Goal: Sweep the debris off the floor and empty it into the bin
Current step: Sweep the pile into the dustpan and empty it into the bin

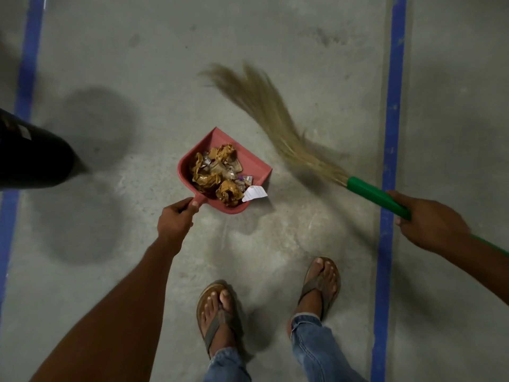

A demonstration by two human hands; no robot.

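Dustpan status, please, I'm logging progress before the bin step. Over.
Left hand grips dustpan handle; right hand grips broom. Debris heaped in pan, white scrap at its lip. Black bin at left, nothing between.

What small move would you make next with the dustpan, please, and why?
Probably carry the dustpan level in the left hand toward the black container at left: debris is heaped in it and a white scrap overhangs its edge, so tilting could spill.
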